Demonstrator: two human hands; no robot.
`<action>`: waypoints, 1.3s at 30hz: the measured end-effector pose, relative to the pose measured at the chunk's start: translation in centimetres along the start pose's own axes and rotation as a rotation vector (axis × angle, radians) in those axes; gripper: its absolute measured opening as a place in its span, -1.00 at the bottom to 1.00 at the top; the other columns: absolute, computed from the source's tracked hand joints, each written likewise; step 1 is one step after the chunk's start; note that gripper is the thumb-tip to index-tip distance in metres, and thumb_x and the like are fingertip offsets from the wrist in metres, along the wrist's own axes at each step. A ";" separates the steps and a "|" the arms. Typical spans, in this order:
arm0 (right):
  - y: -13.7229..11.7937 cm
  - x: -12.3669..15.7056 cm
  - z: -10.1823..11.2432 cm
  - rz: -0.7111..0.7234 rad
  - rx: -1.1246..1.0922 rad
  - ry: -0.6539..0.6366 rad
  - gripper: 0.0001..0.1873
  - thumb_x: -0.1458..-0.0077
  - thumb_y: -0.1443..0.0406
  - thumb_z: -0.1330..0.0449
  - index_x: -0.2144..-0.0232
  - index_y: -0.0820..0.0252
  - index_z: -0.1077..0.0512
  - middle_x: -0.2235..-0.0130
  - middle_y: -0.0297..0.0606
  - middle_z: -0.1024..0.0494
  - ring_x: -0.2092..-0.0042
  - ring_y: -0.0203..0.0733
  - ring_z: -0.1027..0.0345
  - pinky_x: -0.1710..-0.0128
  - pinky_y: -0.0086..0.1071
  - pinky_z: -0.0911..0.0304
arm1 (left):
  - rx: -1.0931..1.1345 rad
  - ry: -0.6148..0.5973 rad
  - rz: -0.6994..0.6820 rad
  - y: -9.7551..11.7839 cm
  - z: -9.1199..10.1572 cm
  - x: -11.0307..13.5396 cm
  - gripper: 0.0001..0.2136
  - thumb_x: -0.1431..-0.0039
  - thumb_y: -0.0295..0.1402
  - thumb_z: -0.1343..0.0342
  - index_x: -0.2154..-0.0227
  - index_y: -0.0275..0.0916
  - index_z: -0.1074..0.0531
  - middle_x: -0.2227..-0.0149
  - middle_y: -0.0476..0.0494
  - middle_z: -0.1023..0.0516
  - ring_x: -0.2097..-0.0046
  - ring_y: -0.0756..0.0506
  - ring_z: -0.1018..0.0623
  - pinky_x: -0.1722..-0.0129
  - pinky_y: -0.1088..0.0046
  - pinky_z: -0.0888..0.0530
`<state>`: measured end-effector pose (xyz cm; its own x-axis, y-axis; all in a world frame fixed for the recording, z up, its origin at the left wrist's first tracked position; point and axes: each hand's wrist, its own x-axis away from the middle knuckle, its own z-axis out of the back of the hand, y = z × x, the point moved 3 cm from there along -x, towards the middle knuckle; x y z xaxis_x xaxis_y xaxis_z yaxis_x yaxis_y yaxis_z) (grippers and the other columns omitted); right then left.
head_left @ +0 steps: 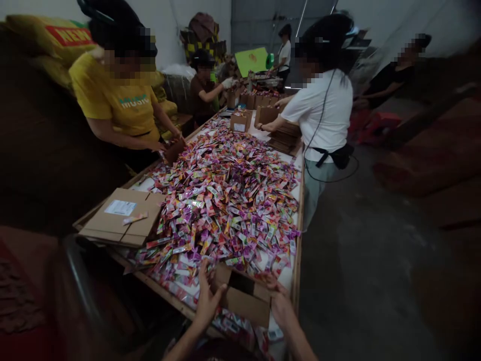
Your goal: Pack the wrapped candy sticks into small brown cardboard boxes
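– Where is the box held?
– Over the near end of the table, between the left hand and the right hand; packets are seen spread beneath and beyond it
– How are the fingers set?
– At the left end, the box is pinched between thumb and fingers, which are spread apart; at the right end, it is gripped by bent fingers, but how tightly they are pressed together cannot be told
– And nearby?
– Flat cartons are stacked at the left edge, topped by a loose packet; farther up, a brown carton is handled by a person in yellow
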<state>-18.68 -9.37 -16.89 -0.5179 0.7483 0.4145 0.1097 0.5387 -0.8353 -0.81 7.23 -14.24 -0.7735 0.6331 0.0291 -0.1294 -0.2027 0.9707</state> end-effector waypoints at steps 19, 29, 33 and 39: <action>1.5 2.7 1.1 -0.040 0.319 -0.075 -0.06 0.18 -0.19 -0.27 -0.17 0.12 -0.21 -0.12 0.00 -0.37 -0.22 0.06 -0.16 -0.23 -0.12 -0.09 | -0.075 -0.519 0.093 1.3 0.0 -3.9 -0.46 -0.14 -0.01 -0.06 -0.05 -0.22 -0.10 -0.07 -0.28 -0.25 -0.12 -0.23 -0.29 -0.14 0.22 -0.24; 2.4 2.2 0.1 0.107 0.659 0.217 -0.47 0.11 0.11 -0.15 0.07 0.18 -0.23 0.07 -0.06 -0.47 0.01 0.07 -0.35 -0.02 -0.11 -0.24 | -0.738 -0.460 -0.002 2.4 -2.2 -5.4 -0.59 -0.01 -0.55 -0.01 0.02 -0.23 -0.34 -0.01 -0.24 -0.37 -0.01 -0.23 -0.37 -0.01 0.21 -0.32; 3.0 2.1 0.1 0.100 0.656 0.186 -0.46 0.08 0.07 -0.12 0.06 0.19 -0.22 0.06 -0.05 -0.47 0.01 0.06 -0.36 -0.02 -0.12 -0.24 | -0.834 -0.540 -0.249 4.0 -2.2 -4.4 -0.61 -0.19 -0.41 0.03 -0.09 -0.16 -0.35 -0.16 -0.31 -0.31 -0.20 -0.31 -0.28 -0.20 -0.04 -0.17; 1.8 -0.7 2.4 0.030 0.497 0.140 -0.33 0.00 -0.23 0.02 0.12 0.14 -0.35 0.00 0.00 -0.46 -0.09 0.15 -0.31 -0.11 -0.06 -0.21 | -0.638 -1.073 -0.590 7.1 -2.6 -3.1 -0.21 0.08 0.07 -0.26 -0.25 0.20 -0.12 -0.38 -0.29 0.17 -0.33 -0.58 0.02 -0.16 -0.44 0.16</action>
<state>-20.21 -9.86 -19.51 -0.3988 0.8234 0.4038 -0.3114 0.2926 -0.9041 -0.90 1.89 -8.05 0.3095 0.9449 0.1067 -0.7520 0.1746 0.6356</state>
